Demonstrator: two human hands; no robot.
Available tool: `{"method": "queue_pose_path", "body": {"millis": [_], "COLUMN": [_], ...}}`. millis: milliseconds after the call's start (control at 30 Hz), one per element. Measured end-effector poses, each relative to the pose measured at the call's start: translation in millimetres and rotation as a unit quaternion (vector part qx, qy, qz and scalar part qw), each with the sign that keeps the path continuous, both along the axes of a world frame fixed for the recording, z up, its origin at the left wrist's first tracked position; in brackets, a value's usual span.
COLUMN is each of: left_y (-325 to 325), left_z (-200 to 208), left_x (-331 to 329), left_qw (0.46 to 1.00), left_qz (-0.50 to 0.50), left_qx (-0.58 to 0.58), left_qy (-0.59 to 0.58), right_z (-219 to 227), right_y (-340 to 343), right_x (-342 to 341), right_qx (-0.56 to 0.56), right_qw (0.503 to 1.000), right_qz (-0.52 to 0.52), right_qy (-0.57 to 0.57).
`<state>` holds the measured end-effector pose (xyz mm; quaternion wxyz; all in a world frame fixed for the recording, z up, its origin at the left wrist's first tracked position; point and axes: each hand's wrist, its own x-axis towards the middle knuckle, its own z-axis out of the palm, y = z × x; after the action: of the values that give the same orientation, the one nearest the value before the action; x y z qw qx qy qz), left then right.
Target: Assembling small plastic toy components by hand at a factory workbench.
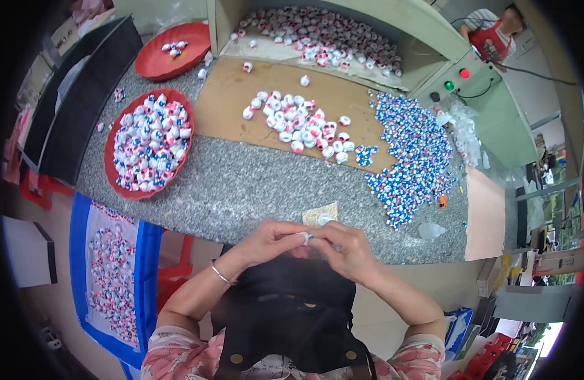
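Close to my body at the table's front edge, my left hand (pixel 268 242) pinches a small white and pink toy part (pixel 302 237). The fingertips of my right hand (pixel 345 249) are closed against that part, at a tiny blue and yellow piece (pixel 311 237). My fingers cover most of both. Just beyond them lies a tan square pad (pixel 318 214) with a white round item on it. A group of white and pink toy parts (pixel 298 120) sits on the brown board. To its right spreads a large pile of tiny blue, white and pink pieces (pixel 412 152).
Two red bowls, the nearer one (pixel 106 152) heaped with assembled parts, stand at left. A blue crate (pixel 80 266) of parts sits below the table. Behind the board, a green machine (pixel 494 120) holds many parts. Another person (pixel 491 38) is at the far right.
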<state>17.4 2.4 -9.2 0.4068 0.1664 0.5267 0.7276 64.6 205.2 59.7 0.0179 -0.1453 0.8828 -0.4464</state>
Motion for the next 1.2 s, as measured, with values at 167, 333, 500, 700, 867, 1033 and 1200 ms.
{"method": "queue_pose_path", "body": {"millis": [167,333,500,700,867,1033,1200], "left_y": [-43,-109,-168,-174,-77,-122,-76], "left_z": [33,88,86,71,54,-42,-62], "left_x": [-33,-86,-127,-134,-162,-278,-313], "left_qw": [0.964,0.645,0.481,0.464,0.626,0.75,0.684], "left_qz": [0.143,0.392,0.374,0.382,0.303,0.18,0.097], "left_qx": [-0.085,-0.315,-0.444,-0.491,-0.364,-0.412,-0.426], "left_qy": [0.208,0.575,0.657,0.631,0.619,0.486,0.585], "right_z": [-15,-35,-46,-42,-41,-60,-98], "right_y": [33,103,105,93,89,44,49], "right_x": [-43,-100,-123,-108,-81,-62,-1], "right_qx": [0.027,0.185,0.287,0.308,0.15,-0.057,-0.099], "right_qw": [0.998,0.961,0.94,0.926,0.965,0.979,0.931], "right_qz": [-0.024,-0.108,-0.036,-0.039,-0.164,-0.177,-0.315], "right_qy": [0.06,0.173,0.181,0.215,0.137,0.085,0.157]}}
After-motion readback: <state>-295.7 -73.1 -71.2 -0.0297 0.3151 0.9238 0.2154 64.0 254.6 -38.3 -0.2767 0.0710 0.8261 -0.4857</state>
